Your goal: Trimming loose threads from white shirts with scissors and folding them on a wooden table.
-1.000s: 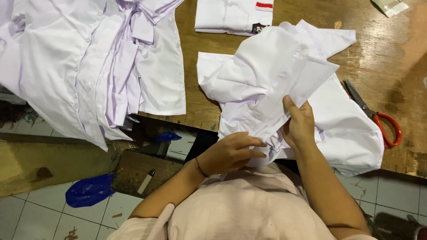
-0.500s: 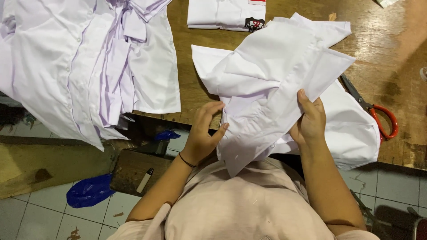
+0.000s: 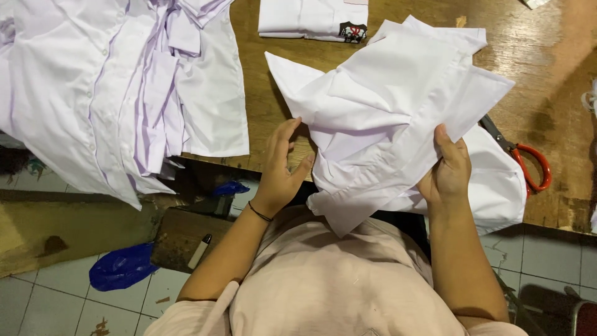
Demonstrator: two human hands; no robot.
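Observation:
A crumpled white shirt (image 3: 398, 106) is lifted in front of me over the edge of a wooden table (image 3: 280, 118). My right hand (image 3: 446, 174) grips its lower right part, thumb on top of the cloth. My left hand (image 3: 283, 165) is beside the shirt's left edge with fingers spread, touching the cloth at most lightly. A thin dark band circles my left wrist. More white cloth (image 3: 497, 180) lies under the shirt at the table's near edge.
A pile of white shirts (image 3: 118, 87) hangs over the table's left side. A folded white shirt with a dark patch (image 3: 314, 18) lies at the back. Orange-handled scissors (image 3: 528, 165) lie on the right. Below are a blue bag (image 3: 121, 267) and a tiled floor.
The shirt has been raised and spread wider. My left hand has come off the bunched cloth and opened at its left edge. My right hand kept its grip.

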